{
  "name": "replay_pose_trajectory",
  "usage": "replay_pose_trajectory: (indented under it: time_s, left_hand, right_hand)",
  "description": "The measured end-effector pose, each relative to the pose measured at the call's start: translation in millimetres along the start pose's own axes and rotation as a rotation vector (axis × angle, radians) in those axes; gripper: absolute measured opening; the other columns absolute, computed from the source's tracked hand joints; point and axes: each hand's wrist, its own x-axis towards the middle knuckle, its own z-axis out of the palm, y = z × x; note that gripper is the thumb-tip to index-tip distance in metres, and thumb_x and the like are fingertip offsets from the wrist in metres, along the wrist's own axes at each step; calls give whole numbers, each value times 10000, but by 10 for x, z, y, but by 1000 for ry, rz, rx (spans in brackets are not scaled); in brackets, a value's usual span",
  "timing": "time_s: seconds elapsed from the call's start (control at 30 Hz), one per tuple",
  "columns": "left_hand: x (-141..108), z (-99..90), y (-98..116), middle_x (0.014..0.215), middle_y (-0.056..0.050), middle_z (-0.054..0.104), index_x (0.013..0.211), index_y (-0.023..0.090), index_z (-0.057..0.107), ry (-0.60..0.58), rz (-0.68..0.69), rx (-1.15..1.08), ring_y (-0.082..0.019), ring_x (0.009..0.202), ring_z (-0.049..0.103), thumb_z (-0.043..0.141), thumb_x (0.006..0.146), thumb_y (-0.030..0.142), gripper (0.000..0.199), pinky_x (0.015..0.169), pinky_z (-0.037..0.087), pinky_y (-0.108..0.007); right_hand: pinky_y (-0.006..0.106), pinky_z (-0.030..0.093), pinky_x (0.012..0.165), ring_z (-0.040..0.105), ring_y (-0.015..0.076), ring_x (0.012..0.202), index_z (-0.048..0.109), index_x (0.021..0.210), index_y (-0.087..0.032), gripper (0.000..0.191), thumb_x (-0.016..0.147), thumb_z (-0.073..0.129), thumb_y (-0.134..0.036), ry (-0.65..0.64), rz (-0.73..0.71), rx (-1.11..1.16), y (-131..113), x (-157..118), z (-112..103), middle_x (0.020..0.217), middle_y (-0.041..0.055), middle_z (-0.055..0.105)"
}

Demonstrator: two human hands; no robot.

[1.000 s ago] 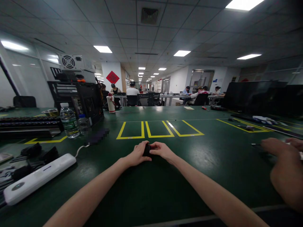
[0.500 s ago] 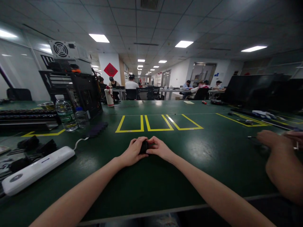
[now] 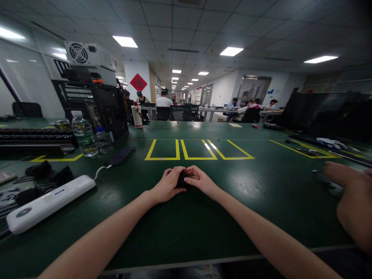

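Note:
A small black object point(image 3: 181, 179), whose kind I cannot make out, is at the middle of the green table point(image 3: 186, 228). My left hand point(image 3: 167, 186) is closed around its left side, fingers over the top and thumb along the near side. At its right side, my right hand point(image 3: 202, 182) has its thumb and fingers bent in a pinch against the object. Much of the object is hidden by my fingers. Just beyond both hands lie yellow tape outlines point(image 3: 200, 158) on the tabletop.
On the left are a white power strip point(image 3: 52, 203), black adapters point(image 3: 37, 169), a water bottle point(image 3: 83, 135), a smaller blue-capped bottle point(image 3: 102, 140) and an open computer case point(image 3: 109, 108). A co-worker's hand point(image 3: 340, 173) works at the right near a tool point(image 3: 312, 152). A dark monitor point(image 3: 319, 114) stands behind.
The view has shifted slightly, so things sit a little further right. My right fingers have loosened slightly around the black object; my left hand keeps its hold.

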Motion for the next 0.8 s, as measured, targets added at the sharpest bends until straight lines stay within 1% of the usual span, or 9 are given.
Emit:
replay_pose_trajectory:
  time_s: [0.07,0.2,0.3,0.43,0.63,0.8]
  left_hand:
    - [2,10,-12,1186,-77,401,1216,230,210,3,-1,-4,-221,1098,394,567,727,300,609,952,239,-437]
    - [5,35,-36,1184,-73,403,1210,234,219,10,-2,-5,-221,1098,395,574,721,302,608,949,241,-435]
    - [4,47,-46,1176,-74,407,1206,229,222,16,-4,-3,-221,1096,396,580,715,305,613,939,254,-429]
    - [3,42,-42,1176,-76,406,1210,231,217,16,-3,3,-221,1096,395,575,720,312,612,934,262,-425]
    - [5,22,-18,1183,-82,401,1219,230,198,2,-17,2,-225,1099,394,563,730,315,616,942,246,-438]
    - [-3,5,2,1180,-83,399,1212,231,206,-4,-27,3,-225,1101,391,556,735,308,597,942,244,-439]
  right_hand:
    - [350,428,794,547,148,846,478,915,-212,297,662,616,-283,-3,-15,0,2,-7,3,905,5,522]
    - [345,424,812,546,157,883,480,867,-202,289,632,642,-249,-34,-70,6,1,-23,12,892,-3,531]
    - [330,426,799,547,149,863,490,842,-195,263,633,641,-251,-1,-86,-6,8,-17,21,863,-8,533]
    - [319,432,771,559,136,809,498,815,-190,192,681,593,-289,23,-58,31,9,5,30,835,-8,544]
    - [346,423,816,558,151,872,490,914,-188,317,645,628,-282,42,0,54,0,22,3,937,20,549]
    - [375,429,833,566,178,903,498,879,-167,302,640,629,-296,-12,19,35,9,19,-14,923,30,580]
